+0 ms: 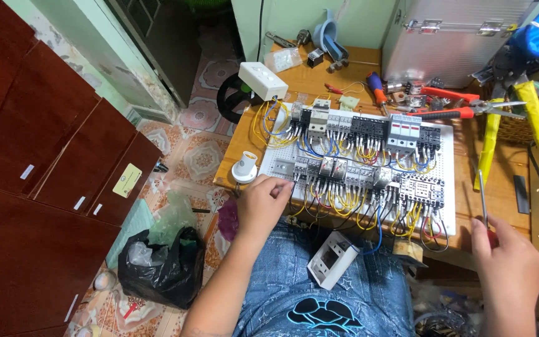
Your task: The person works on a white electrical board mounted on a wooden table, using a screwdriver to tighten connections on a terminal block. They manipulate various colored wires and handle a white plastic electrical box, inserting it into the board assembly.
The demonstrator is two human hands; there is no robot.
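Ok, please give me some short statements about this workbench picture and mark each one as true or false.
1. The right hand holds a thin screwdriver. True.
2. The left hand rests at the near left edge of the white perforated board. True.
3. The white lamp socket lies on the person's lap. False: it stands on the wooden table, left of the board.
4. The black plastic bag sits on the table. False: it is on the floor.
5. Red-handled pliers lie behind the board. True.
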